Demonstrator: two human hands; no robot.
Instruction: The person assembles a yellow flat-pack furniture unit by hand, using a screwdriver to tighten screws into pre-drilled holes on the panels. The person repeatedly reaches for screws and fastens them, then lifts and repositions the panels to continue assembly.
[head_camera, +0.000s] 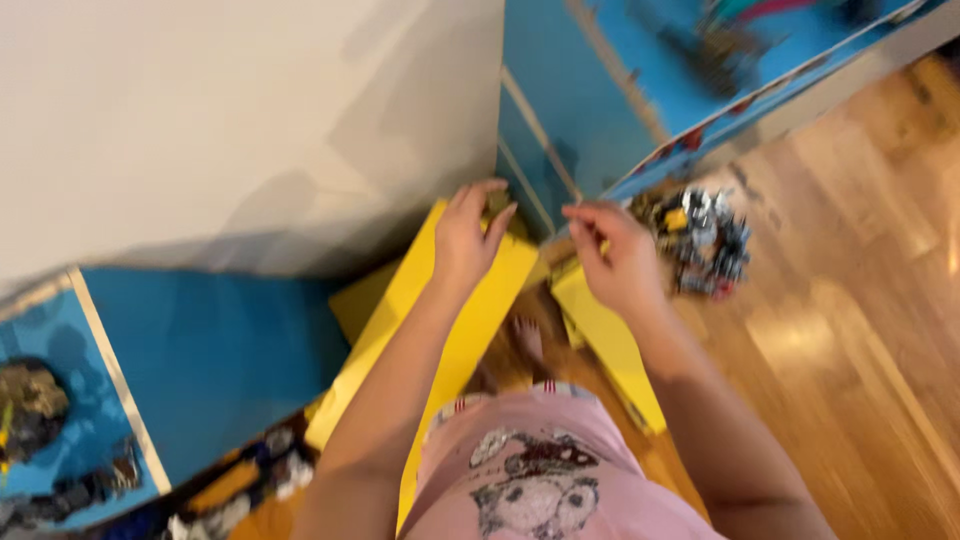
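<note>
The left hand (468, 235) rests on the top end of a long yellow flap (440, 330), its grip curled around a small dark bit that is too blurry to name. The right hand (620, 260) is just beside it, above a second yellow flap (605, 340), with fingertips pinched together; I cannot tell on what. A gap of wood floor (850, 300) shows between the flaps. A toy pile (705, 240) sits near the right hand, under the blue box (580, 100) edge. There is open floor to the right.
</note>
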